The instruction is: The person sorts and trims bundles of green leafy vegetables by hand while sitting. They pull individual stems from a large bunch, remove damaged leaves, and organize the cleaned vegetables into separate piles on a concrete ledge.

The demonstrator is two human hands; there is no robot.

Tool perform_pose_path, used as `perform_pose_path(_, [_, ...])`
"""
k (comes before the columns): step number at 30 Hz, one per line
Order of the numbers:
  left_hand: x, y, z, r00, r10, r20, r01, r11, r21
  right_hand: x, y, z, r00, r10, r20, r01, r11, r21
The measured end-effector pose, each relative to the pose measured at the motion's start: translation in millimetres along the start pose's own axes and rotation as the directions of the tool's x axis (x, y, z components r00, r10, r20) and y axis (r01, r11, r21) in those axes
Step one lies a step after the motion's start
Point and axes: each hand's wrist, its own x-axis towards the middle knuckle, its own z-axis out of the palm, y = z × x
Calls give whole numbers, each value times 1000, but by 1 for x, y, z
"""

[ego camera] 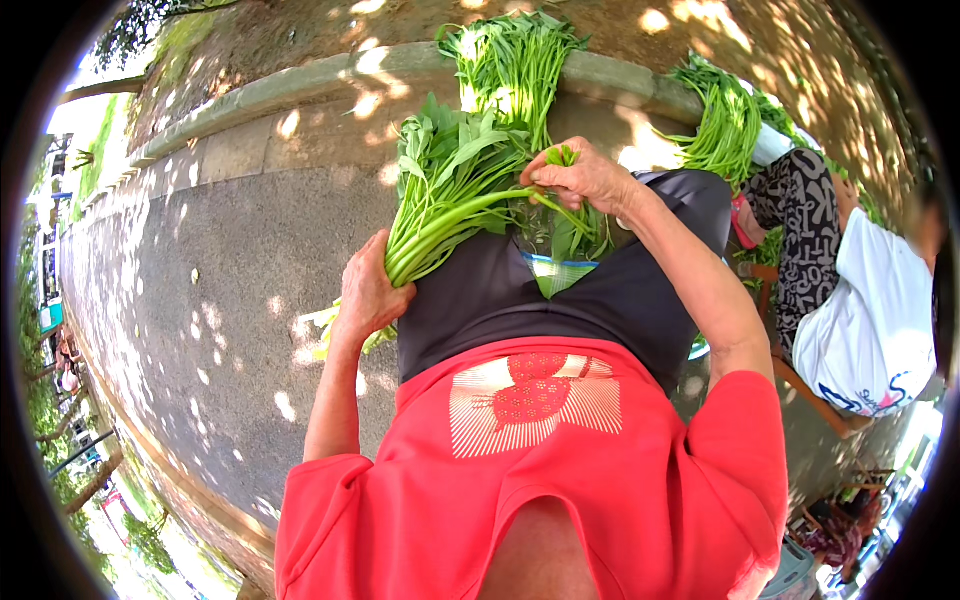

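My left hand (373, 285) is closed around the stems of a bunch of leafy greens (442, 202), which look like water spinach. The bunch lies over my left thigh with its leaves pointing away from me, and pale stem ends stick out below my wrist. To the right, my right hand (589, 178) pinches a few thin green stems (561, 155) between thumb and fingers. One long stem bends from the bunch towards these fingers. Loose leaves (574, 234) hang under the right hand. Between my thighs shows a green mesh container (559, 276) with a blue edge, partly hidden.
A tall bundle of greens (514, 75) leans at the concrete curb (315, 82) ahead. Another bundle (724, 124) lies further right. Close on my right, a person in a white shirt (870, 307) sits on a wooden chair (814, 397). Sun-dappled pavement (225, 255) extends left.
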Motion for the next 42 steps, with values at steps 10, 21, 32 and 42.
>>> perform_pose_path(10, [-7, -2, 5, 997, 59, -43, -56, 996, 66, -14, 23, -62, 712, -405, -574, 98, 866, -490])
perform_pose_path(21, [-25, -10, 24, 994, 88, -59, -75, 979, 188, -21, 14, 61, 764, -582, -277, 455, 791, -408])
perform_pose_path(32, [-34, -5, 17, 996, 60, 72, -77, 962, 263, 7, 44, 124, 759, -561, -332, 409, 806, -429])
perform_pose_path(42, [-47, -5, 24, 998, 30, 63, -46, 964, 262, -39, 102, 64, 715, 186, -674, 379, 707, 597])
